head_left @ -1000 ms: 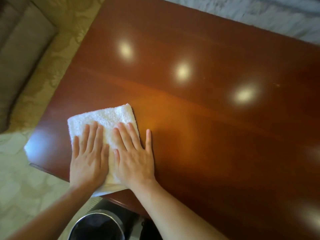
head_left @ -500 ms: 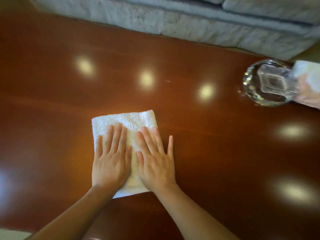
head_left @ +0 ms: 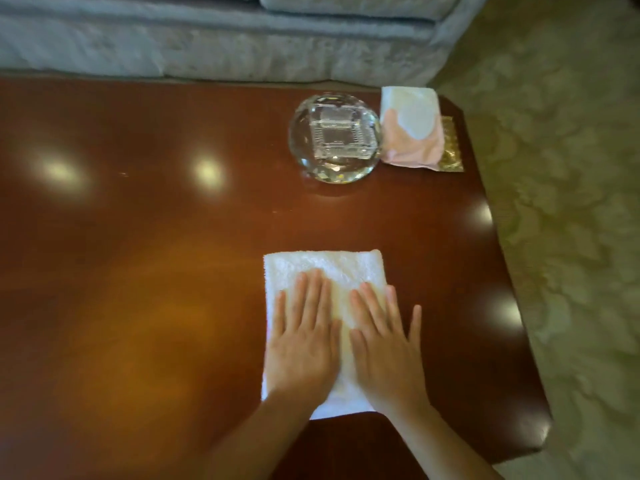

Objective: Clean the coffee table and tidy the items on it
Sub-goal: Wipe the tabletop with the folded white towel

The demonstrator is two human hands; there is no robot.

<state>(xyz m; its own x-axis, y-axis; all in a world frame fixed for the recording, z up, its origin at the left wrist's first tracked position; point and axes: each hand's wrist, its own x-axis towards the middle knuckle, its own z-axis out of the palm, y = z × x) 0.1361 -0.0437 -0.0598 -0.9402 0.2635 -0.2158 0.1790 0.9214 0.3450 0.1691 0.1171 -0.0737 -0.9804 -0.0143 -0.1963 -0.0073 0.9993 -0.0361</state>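
Note:
A folded white towel [head_left: 325, 268] lies flat on the glossy reddish-brown coffee table [head_left: 156, 271], right of centre. My left hand [head_left: 301, 344] and my right hand [head_left: 388, 348] press on it side by side, palms down, fingers spread and pointing away from me. The right hand's little finger lies on the bare wood. At the far right corner stands a round clear glass ashtray [head_left: 335, 138], and next to it lies a pink and white tissue pack [head_left: 410, 128] on top of a gold packet [head_left: 450, 147].
A grey-blue sofa [head_left: 242, 32] runs along the table's far edge. Patterned beige carpet [head_left: 571, 202] lies past the table's right edge, whose corners are cut off. Bright lamp reflections dot the polished wood.
Both hands have slid the towel to the right along the table. The view has followed, so the ashtray, the tissue pack and the table's right edge have come fully into sight.

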